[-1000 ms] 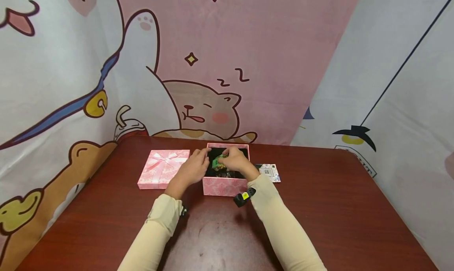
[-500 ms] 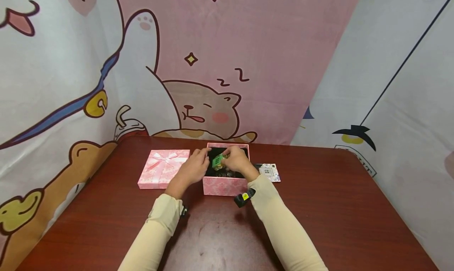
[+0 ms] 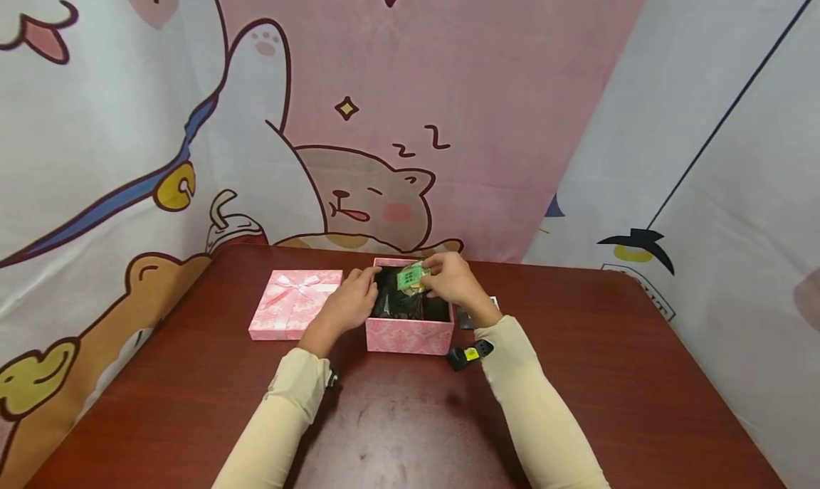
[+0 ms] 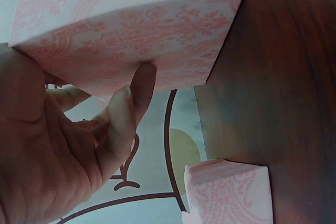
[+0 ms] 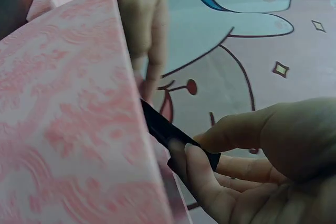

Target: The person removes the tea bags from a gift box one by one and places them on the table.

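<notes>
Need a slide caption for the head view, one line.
Right hand pinches a green packet above the open pink box; left hand steadies its side.

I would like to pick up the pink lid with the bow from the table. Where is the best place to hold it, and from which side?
Probably grip the pink lid by its two long side edges, coming from above. It lies flat on the table, bow up, so the low rim is the graspable part. The bow sits near its far end; the left hand is nearest.
</notes>
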A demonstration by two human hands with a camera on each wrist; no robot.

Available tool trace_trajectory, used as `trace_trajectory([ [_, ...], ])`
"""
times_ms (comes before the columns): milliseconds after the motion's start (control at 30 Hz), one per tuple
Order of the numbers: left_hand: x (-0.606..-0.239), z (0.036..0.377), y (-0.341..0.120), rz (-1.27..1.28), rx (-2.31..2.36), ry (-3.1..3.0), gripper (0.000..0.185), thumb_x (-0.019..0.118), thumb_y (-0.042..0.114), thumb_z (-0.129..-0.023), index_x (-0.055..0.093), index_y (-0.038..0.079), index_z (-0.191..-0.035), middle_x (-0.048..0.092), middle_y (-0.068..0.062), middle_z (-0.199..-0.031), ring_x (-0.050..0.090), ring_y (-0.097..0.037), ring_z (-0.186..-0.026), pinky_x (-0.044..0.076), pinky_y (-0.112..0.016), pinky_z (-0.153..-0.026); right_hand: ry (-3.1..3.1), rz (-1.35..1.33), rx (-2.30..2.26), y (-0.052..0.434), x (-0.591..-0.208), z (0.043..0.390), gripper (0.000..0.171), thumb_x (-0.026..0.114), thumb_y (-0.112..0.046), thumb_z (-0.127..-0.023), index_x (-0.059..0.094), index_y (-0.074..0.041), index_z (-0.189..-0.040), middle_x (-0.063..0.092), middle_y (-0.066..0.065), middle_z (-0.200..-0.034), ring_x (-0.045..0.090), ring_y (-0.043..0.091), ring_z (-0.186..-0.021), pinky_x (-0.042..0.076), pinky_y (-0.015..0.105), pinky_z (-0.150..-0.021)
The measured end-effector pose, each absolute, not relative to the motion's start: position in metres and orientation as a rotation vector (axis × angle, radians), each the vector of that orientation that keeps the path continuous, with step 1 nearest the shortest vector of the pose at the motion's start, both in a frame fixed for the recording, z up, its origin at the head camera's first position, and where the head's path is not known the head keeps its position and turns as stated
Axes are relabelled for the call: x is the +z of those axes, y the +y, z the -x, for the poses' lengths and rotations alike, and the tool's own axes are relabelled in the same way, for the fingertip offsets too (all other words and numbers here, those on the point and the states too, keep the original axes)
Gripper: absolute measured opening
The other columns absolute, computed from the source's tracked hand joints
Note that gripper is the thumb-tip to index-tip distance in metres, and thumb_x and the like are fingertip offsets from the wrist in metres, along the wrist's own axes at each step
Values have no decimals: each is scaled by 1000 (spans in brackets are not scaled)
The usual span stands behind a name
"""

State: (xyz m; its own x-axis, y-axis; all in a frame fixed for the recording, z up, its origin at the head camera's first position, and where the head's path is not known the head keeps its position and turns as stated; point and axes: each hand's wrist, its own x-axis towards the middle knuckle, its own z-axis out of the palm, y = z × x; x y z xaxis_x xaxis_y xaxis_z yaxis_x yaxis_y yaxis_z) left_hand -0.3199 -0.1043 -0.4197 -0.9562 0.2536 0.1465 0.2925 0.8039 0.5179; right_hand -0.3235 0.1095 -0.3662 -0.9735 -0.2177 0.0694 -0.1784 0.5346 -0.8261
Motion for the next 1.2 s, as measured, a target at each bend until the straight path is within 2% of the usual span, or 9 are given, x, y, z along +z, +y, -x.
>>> trace_trajectory([
  [167,-420,320,-103,441,-843,-2918,44,39,21,-104,44,10,-147,50,-22,-136,56,-36,-120,43,-54,-101,2701,350,-1502,129,-361,320,36,63,5,-85,64,11,-119,67,27,-101,66,18,-63,57,31,-57],
  [333,-417,318,-104,431,-843,-2919,45,39,22,-104,44,10,-146,50,-22,-134,57,-36,-117,44,-55,-99,2638,330,-1605,148,-362,318,37,61,6,-86,62,12,-122,67,28,-102,66,18,-66,59,38,-63],
  [533,-417,318,-103,445,-850,-2917,45,38,23,-104,43,9,-147,50,-22,-135,56,-36,-119,43,-54,-100,2651,312,-1625,169,-362,311,37,61,5,-89,60,13,-125,68,28,-101,68,18,-67,59,38,-65],
  [667,-417,318,-102,436,-849,-2922,46,38,23,-104,43,9,-147,49,-23,-136,56,-36,-120,43,-54,-101,2657,282,-1620,183,-361,306,37,61,3,-91,59,12,-127,67,27,-104,68,19,-74,59,43,-71],
  [767,-417,317,-103,431,-855,-2921,46,38,23,-104,44,9,-147,49,-23,-136,56,-37,-120,43,-54,-101,2650,235,-1636,194,-362,305,37,59,0,-93,59,10,-128,66,26,-106,66,17,-78,59,42,-73],
  [967,-418,318,-102,422,-870,-2913,45,38,23,-104,44,9,-147,50,-23,-135,55,-36,-121,42,-54,-102,2639,185,-1669,220,-371,305,37,57,-3,-94,58,8,-130,64,23,-108,65,17,-81,58,35,-67],
  [1200,-418,318,-101,414,-883,-2913,44,39,23,-104,45,9,-146,50,-23,-134,56,-37,-119,43,-55,-101,2644,168,-1728,247,-382,303,38,57,-2,-94,57,10,-129,66,20,-102,65,17,-80,58,37,-66],
])
